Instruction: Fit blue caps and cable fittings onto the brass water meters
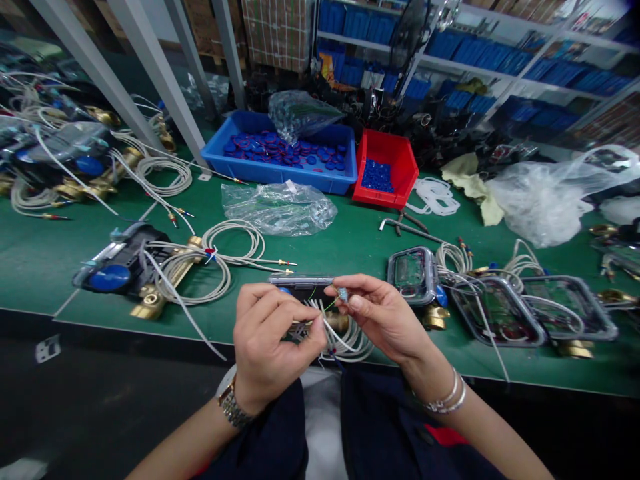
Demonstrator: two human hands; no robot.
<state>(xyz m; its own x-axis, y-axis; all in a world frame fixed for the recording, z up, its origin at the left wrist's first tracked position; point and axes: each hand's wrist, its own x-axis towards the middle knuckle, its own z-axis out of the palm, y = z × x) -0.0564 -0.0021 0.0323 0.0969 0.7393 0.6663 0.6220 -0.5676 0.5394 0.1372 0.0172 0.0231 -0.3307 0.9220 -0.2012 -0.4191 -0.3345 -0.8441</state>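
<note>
Left hand (pixel 277 337), lower centre of frame: thumb and forefinger pinched on a thin green wire (pixel 329 306). Right hand (pixel 387 315), right of centre: thumb and fingertips grasping a small pale-blue block (pixel 343 294), just below mid-frame, the wire reaching towards it. Beneath the hands: coiled off-white cable (pixel 354 345). Centre left: black device housing (pixel 141 248) with round blue cap. Upper centre: rectangular blue plastic tray (pixel 280 177) of blue discs (pixel 267 148); beside it, red plastic bin (pixel 409 179).
</note>
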